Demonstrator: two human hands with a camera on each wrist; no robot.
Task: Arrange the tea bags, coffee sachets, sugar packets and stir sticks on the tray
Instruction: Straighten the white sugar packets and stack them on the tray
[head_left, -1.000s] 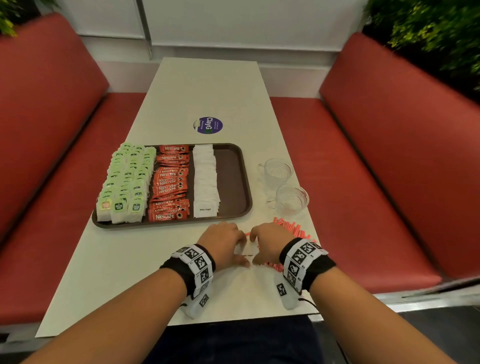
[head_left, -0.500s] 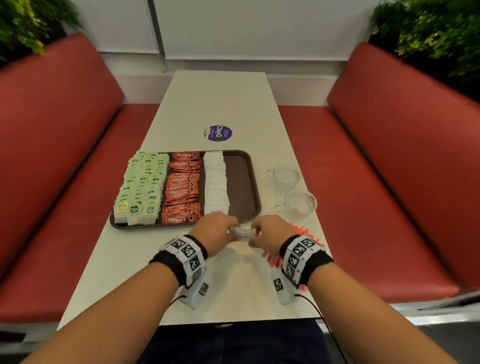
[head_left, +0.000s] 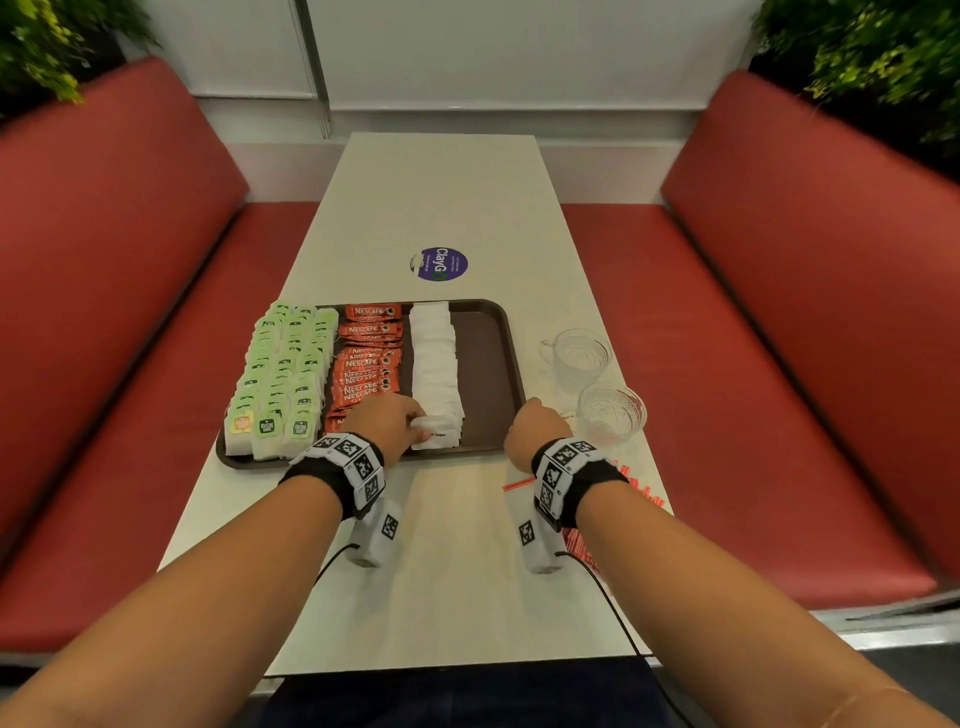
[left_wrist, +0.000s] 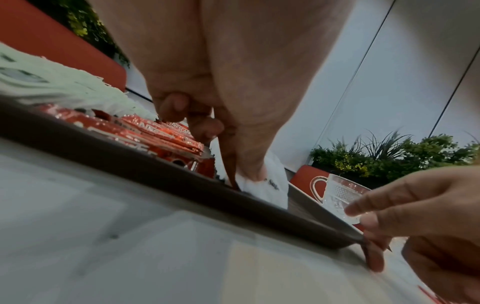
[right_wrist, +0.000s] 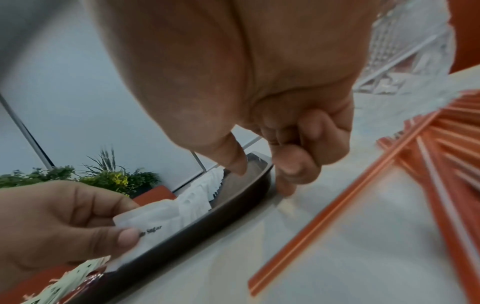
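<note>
Both hands have parted since half a second ago, when they met in front of the tray (head_left: 493, 332). Now the left hand (head_left: 387, 423) pinches a white sugar packet (right_wrist: 145, 222) between thumb and fingers over the near end of the sugar row (head_left: 434, 364), beside the coffee sachets (head_left: 366, 358). Its partner, the right hand (head_left: 535, 426), grips the tray's near right corner, stir sticks (right_wrist: 389, 164) just beside it.
</note>
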